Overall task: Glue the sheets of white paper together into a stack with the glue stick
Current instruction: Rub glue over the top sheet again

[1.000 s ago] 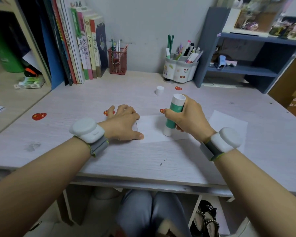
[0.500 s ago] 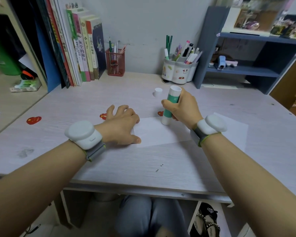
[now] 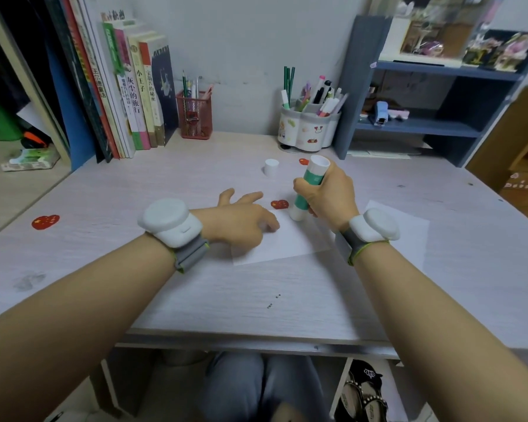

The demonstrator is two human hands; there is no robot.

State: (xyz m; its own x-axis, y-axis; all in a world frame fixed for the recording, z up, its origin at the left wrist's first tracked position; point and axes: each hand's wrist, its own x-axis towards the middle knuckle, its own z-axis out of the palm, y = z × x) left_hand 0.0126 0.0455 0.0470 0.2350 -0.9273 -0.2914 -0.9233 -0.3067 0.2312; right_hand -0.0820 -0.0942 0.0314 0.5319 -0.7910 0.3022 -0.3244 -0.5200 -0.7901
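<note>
Glue stick (image 3: pixel 306 190): green and white, uncapped, held near upright with a slight tilt, lower tip on the far edge of the white paper sheet (image 3: pixel 282 239). Right hand (image 3: pixel 328 194): grip clenched around the green barrel, fingers wrapped. Left hand (image 3: pixel 241 219): grip released, palm down, resting on the left part of the same sheet, fingers spread forward. Second white paper sheet (image 3: pixel 409 229): flat on the table (image 3: pixel 195 293), to the right, partly hidden by the right wrist. White cap (image 3: pixel 271 166): upright on the table, beyond the hands, apart from the stick. Red heart sticker (image 3: pixel 279 204): on the table, just left of the stick tip. White wristbands on both wrists.
</note>
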